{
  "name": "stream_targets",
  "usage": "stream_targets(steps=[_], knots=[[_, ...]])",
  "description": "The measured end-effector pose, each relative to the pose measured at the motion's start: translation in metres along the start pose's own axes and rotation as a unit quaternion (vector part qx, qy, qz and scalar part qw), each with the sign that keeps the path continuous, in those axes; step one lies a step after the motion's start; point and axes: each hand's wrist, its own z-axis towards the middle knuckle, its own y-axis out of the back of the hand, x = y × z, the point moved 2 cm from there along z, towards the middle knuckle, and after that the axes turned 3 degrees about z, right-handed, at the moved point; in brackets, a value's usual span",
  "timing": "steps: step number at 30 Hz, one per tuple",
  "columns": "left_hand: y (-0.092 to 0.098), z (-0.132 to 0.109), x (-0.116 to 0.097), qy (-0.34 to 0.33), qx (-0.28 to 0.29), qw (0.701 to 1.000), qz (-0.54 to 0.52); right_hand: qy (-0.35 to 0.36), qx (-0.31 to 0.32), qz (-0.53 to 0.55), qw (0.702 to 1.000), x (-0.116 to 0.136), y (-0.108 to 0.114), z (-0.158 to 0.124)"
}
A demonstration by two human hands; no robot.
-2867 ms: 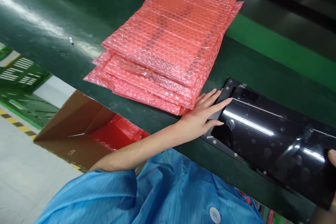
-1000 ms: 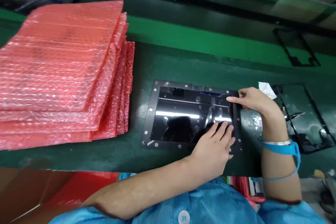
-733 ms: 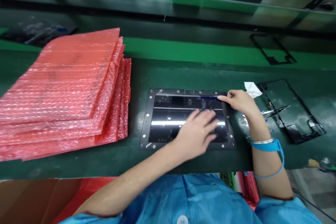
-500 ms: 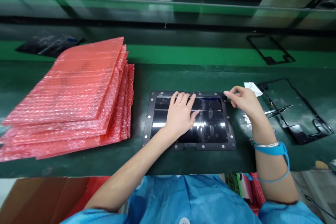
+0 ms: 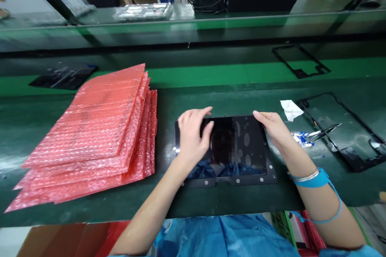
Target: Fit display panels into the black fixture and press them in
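At the center of the frame, in the single view from the head camera, a black panel (image 5: 223,144) is over the green desk (image 5: 229,204), with pale round dots along its lower border and blue cloth mirrored in its glossy face. The right hand (image 5: 274,126) grasps the panel's upper right corner, thumb on top, the other fingers mostly hidden. The left hand (image 5: 193,132) is over the panel's left part, its grip loose: thumb and forefinger stand apart with nothing pinched between them. Whether its other fingers touch the panel, I cannot tell.

Left of center, a pile of red bubble-wrap bags (image 5: 90,124) lies near the panel, and beyond it, toward the upper left, is a flat dark sheet (image 5: 62,78). Right of center lie a scrap of white paper (image 5: 291,110), a silvery piece with blue bits (image 5: 301,139) and what look like tweezers (image 5: 328,129), crossing the side bar of a black frame (image 5: 358,162). A second black frame (image 5: 304,73) lies in the upper right.
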Motion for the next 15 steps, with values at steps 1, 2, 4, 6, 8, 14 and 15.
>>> stream_targets(steps=[1, 2, 4, 6, 8, 14, 15], knots=[[0.007, 0.0, 0.01, 0.027, -0.03, 0.999, -0.011, -0.005, -0.005, 0.017, 1.0, -0.001, -0.003, 0.0], [0.014, -0.001, 0.02, 0.069, -0.061, 0.995, -0.03, -0.009, -0.01, 0.031, 0.999, -0.002, -0.005, 0.001], [0.022, -0.003, 0.042, 0.186, -0.092, 0.973, -0.105, -0.018, -0.02, 0.054, 0.998, -0.003, -0.007, 0.001], [0.022, -0.004, 0.058, 0.306, -0.062, 0.925, -0.217, -0.024, -0.026, 0.07, 0.997, -0.004, -0.007, 0.001], [0.018, -0.004, 0.062, 0.386, -0.009, 0.863, -0.325, -0.026, -0.029, 0.079, 0.996, -0.004, -0.007, 0.001], [0.015, 0.001, 0.055, 0.418, -0.056, 0.818, -0.391, -0.039, 0.002, 0.085, 0.996, 0.003, -0.007, -0.001], [0.017, 0.001, 0.056, 0.417, -0.082, 0.818, -0.387, -0.042, 0.014, 0.084, 0.996, 0.006, -0.006, -0.002]])
